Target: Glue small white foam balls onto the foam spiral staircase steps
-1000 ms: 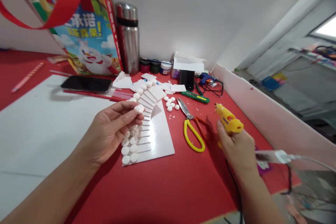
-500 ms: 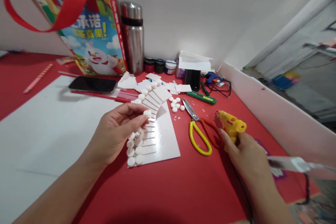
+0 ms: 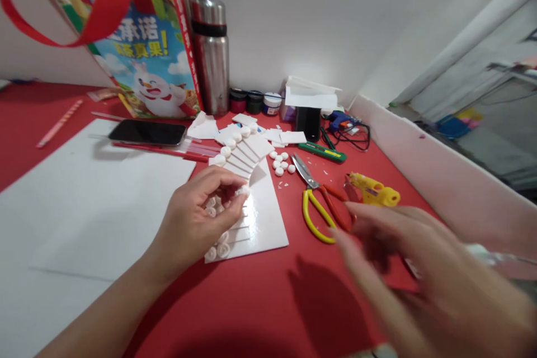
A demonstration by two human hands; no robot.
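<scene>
Between thumb and fingertips, my left hand (image 3: 205,210) pinches a small white round piece (image 3: 243,190). It is held over a white fan-shaped build of thin strips (image 3: 241,159), edged with similar round pieces (image 3: 224,249). That build lies on a glossy white board (image 3: 268,224), partly hidden by my hand. My right hand (image 3: 415,257), smeared by motion, hovers over the red table with thumb and fingers apart and nothing between them. Just beyond it lies a yellow glue gun (image 3: 373,190). Scissors (image 3: 316,201) with one yellow and one red handle lie between the board and the gun.
Loose white round pieces (image 3: 282,163) lie near a green cutter (image 3: 322,151). Behind stand a steel flask (image 3: 212,61), paint jars (image 3: 255,102) and a printed bag (image 3: 146,56). A phone (image 3: 147,132) rests by a large white sheet (image 3: 84,218). A low white wall (image 3: 403,151) edges the right.
My right hand has let go of the glue gun and moved toward me, opening. My left hand has shifted slightly right and down with the white round piece.
</scene>
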